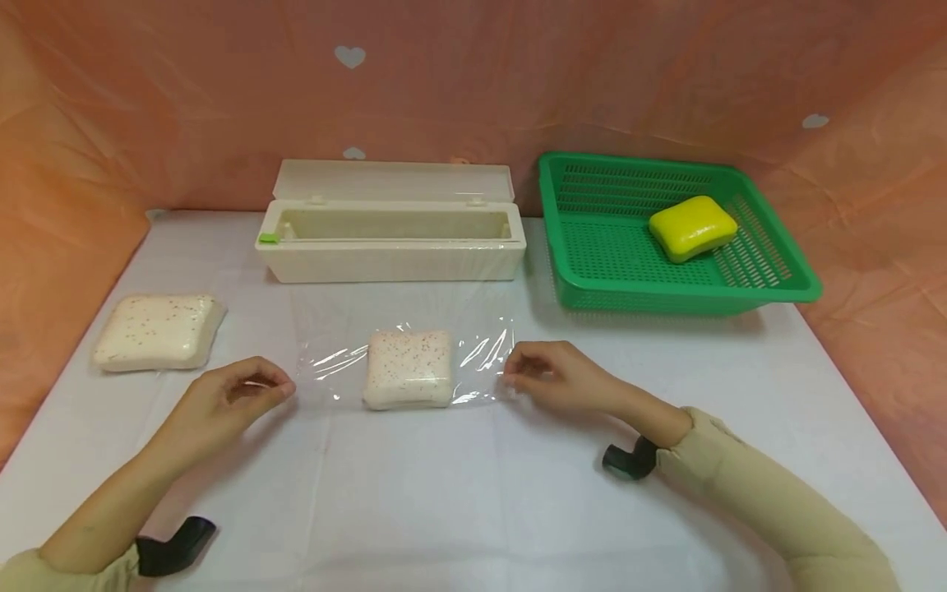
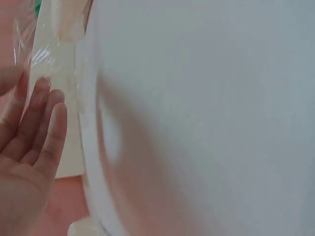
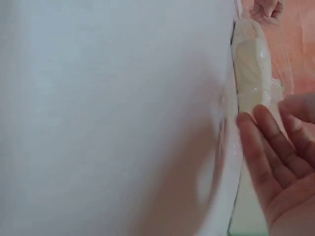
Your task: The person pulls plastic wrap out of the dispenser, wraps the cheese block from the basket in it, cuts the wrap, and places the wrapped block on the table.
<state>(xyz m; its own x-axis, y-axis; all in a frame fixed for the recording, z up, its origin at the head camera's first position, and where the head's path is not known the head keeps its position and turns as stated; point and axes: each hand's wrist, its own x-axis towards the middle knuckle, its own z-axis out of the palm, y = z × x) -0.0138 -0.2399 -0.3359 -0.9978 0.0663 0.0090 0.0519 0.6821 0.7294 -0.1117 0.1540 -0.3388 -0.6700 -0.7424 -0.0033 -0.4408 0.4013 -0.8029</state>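
A sheet of clear plastic wrap (image 1: 325,366) stretches from the white dispenser box (image 1: 392,261) toward me. It lies over a white, red-speckled block (image 1: 408,366), rounded like a bar of soap. My left hand (image 1: 225,403) pinches the wrap's left front corner between thumb and index finger. At the right front corner my right hand (image 1: 558,378) pinches it the same way. The wrist views show the other fingers of the left hand (image 2: 29,142) and right hand (image 3: 283,162) fairly straight. In the right wrist view the wrapped side of the block (image 3: 251,59) appears beyond the fingers.
A second speckled block (image 1: 159,331) lies at the left. The dispenser's lid (image 1: 392,181) is raised, and a green slider (image 1: 269,238) sits at its left end. Back right stands a green basket (image 1: 688,296) holding a yellow block (image 1: 693,228). Pink cloth (image 1: 473,82) hangs behind the white-covered table (image 1: 414,493).
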